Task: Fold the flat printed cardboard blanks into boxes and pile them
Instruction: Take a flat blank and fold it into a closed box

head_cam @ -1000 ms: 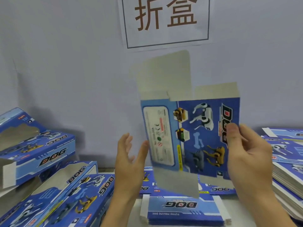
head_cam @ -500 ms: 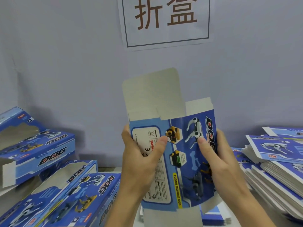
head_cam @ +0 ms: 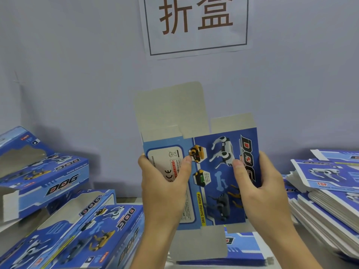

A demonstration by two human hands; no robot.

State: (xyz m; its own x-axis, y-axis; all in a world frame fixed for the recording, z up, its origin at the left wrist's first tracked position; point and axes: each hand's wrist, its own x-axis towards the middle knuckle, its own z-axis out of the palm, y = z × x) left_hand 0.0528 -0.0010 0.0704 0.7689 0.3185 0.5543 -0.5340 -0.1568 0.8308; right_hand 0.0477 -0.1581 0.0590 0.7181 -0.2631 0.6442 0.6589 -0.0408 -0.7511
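Boxes already folded (head_cam: pixel 64 226) sit piled to the left of our left hand, blue ones with cut-out windows, and through those windows we see only bare grey cardboard inside. Over past our right hand there's the stack of flat blanks (head_cam: pixel 326 193), top sheet showing a white robot dog and "TOP" in red. Up on the wall above both hands hangs a paper sign (head_cam: pixel 196 26) with two big brown Chinese characters in a thin frame.

Between our hands we've got one blank (head_cam: pixel 213 171) held upright, grey flaps sticking up top and down below. Left hand (head_cam: pixel 165 189) grips its left edge, thumb lying across the white panel; right hand (head_cam: pixel 262 191) grips the right edge, thumb on the printed face. Print reads "DOG" sideways near the right thumb, "FUNNY MOVING DOG" on a yellow strip lower down, plus a CE mark and "WARNING" by the left thumb. Another flat blank (head_cam: pixel 242 247) lies on the table below our hands.
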